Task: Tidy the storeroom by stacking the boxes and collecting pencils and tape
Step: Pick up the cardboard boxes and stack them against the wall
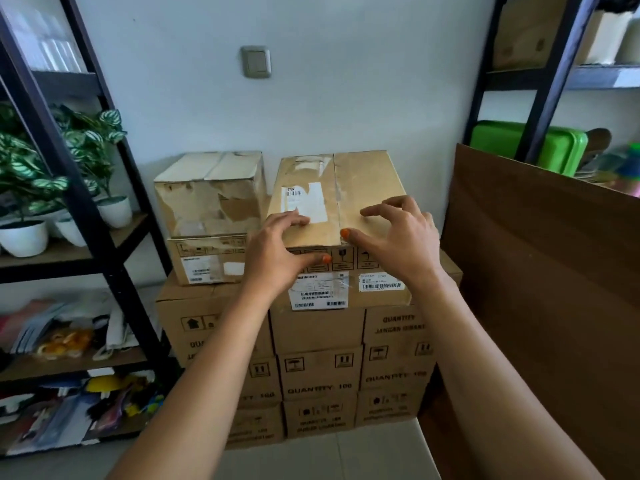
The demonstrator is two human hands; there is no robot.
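Soft daylight is filling the storeroom evenly, casting faint shadows; the wide lens is bowing the shelf frames (86, 188) (worst at both edges), with overall softness.

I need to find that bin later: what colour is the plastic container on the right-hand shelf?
Bright green: the plastic container shows in the head view, behind the black shelf post.

A worn tan box (346, 195) lies flat atop the stacked cartons (318, 368).

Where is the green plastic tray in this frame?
In the head view the green plastic tray sits at the right, on the black metal shelf, just behind the top edge of the leaning brown board.
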